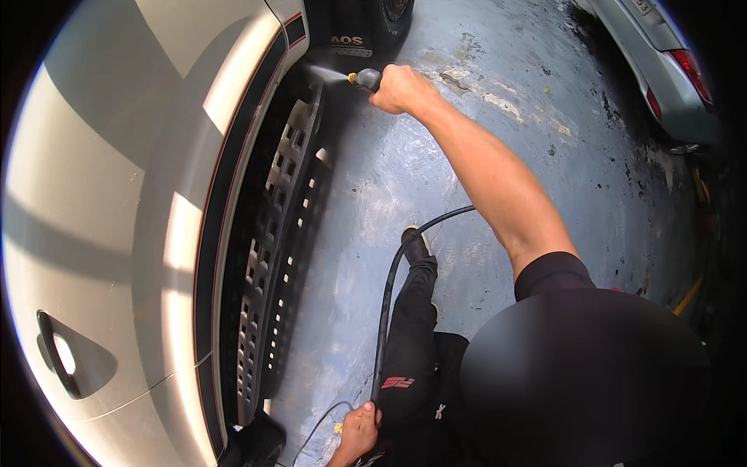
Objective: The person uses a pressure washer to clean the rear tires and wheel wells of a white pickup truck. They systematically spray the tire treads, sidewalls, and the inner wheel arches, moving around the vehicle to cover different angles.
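Note:
My right hand (404, 89) reaches far forward, closed around the grip of a black spray gun (367, 79) with a yellow nozzle tip (352, 79). A white fan of spray (328, 74) leaves the nozzle to the left, between the front tire and the front end of a perforated side step (274, 192). Low in the picture, my left hand (359, 429) is wrapped around a thick black hose (384, 327). This hose arches forward over my shoe and passes behind my right forearm. The gun's trigger is hidden by my fingers.
A light-coloured vehicle (105, 175) with a black door handle (57, 355) fills the left side. Its dark front tire (397, 17) stands at the top. A silver car (659, 70) is at upper right. The painted floor (362, 233) looks wet and worn. A thin cable (318, 421) lies near my left hand.

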The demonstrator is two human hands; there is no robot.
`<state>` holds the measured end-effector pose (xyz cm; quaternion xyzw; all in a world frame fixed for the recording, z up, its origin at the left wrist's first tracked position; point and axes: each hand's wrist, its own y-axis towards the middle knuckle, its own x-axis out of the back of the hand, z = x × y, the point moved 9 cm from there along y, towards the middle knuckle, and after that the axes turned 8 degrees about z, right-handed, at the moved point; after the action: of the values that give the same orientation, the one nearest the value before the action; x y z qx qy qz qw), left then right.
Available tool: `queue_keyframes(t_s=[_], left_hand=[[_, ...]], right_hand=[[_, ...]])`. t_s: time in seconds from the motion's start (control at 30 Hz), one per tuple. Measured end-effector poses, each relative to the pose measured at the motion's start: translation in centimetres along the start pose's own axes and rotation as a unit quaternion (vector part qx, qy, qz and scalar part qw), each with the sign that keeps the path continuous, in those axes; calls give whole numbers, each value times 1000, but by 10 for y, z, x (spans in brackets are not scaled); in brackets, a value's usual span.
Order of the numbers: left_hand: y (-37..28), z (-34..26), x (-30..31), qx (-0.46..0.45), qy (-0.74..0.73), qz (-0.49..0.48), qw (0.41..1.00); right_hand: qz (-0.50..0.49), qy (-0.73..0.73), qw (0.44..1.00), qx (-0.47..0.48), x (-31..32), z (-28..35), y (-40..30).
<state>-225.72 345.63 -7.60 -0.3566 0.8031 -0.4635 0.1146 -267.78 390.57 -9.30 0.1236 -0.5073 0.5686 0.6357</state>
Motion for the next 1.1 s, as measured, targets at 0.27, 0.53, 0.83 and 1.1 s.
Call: queue_keyframes(t_s=[0.27,0.53,0.83,1.1], left_hand=[[66,-56,18,45,-33,-16,998],[87,-91,27,73,-67,-10,995],[85,-99,4,54,-96,-6,994],[69,-91,-48,39,-87,-10,995]], right_hand=[[3,8,1000,-3,-4,13,143],[4,13,1000,-8,5,17,194],[130,-86,984,91,34,26,125],[117,-106,984,84,58,1,76]])
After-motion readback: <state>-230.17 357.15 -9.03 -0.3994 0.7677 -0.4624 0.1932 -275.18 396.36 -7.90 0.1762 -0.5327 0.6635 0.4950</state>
